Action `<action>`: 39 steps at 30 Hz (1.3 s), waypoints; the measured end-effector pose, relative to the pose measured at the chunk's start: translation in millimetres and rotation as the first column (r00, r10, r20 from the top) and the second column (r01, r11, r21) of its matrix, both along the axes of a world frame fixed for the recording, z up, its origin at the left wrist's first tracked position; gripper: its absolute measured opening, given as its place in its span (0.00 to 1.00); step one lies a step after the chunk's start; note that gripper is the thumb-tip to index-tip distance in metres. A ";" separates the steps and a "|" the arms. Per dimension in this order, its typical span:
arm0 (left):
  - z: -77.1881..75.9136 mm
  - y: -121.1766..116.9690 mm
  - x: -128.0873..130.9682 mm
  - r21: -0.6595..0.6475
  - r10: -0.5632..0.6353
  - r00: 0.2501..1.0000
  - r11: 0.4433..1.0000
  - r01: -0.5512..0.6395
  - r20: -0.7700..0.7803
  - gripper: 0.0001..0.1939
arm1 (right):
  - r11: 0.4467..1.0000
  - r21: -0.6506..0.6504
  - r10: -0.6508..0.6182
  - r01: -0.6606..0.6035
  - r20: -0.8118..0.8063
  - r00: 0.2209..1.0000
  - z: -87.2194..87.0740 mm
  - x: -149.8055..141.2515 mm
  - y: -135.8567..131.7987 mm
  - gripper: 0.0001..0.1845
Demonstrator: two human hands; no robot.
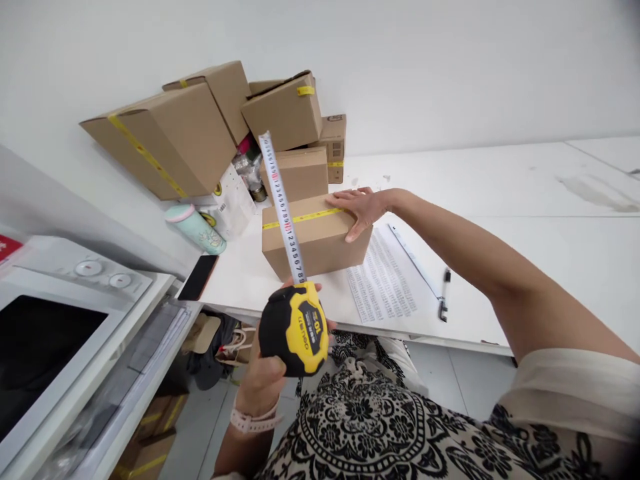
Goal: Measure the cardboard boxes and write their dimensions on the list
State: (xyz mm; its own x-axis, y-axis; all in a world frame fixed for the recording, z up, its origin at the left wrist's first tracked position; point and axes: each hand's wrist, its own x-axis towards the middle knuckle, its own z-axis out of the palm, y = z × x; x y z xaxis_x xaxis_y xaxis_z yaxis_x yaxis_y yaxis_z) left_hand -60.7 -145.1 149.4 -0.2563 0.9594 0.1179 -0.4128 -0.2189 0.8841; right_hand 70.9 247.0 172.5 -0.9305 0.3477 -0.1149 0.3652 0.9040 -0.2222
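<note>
A yellow and black tape measure (295, 330) is gripped in my left hand (265, 380), which wears a pale wristband. Its metal blade (280, 193) is drawn out, pointing up and away across the left part of a taped cardboard box (320, 250). Whether the blade touches the box I cannot tell. On top of that box, near its right end, my right hand (363, 207) lies with fingers spread. Beside the box a printed sheet (383, 280) rests on the white table (480, 233).
Several cardboard boxes (170, 140) are stacked against the wall. A mint tumbler (195, 227) and a dark phone (199, 277) are at the left, near a microwave (65, 327). A pen (444, 297) lies right of the sheet. Bags (220, 347) sit below the table.
</note>
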 end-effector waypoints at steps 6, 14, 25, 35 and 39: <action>4.0 -1.1 -5.2 -0.012 0.061 0.997 0.998 -0.062 -0.057 0.47 | 0.985 0.155 -0.066 0.075 -0.061 0.996 -25.8 9.0 -52.1 0.70; 19.2 -5.6 -22.2 0.073 0.208 0.971 0.977 -0.201 -0.116 0.45 | 0.887 0.351 -0.141 0.300 -0.411 0.900 -72.2 65.8 -195.5 0.66; 29.1 -5.3 -49.6 -0.106 0.187 0.964 0.972 -0.209 -0.187 0.45 | 0.867 0.166 -0.259 0.469 -0.654 0.711 -204.7 101.6 -280.0 0.44; 61.4 50.9 -80.4 -0.302 -0.267 0.237 0.945 -0.128 -0.934 0.52 | 0.827 0.178 -0.250 0.534 -0.734 0.631 -201.3 93.4 -297.5 0.51; 68.6 63.7 -63.5 -0.278 -0.308 -0.206 0.947 -0.162 -0.929 0.53 | 0.813 0.138 -0.294 0.566 -0.742 0.603 -201.6 93.4 -300.3 0.51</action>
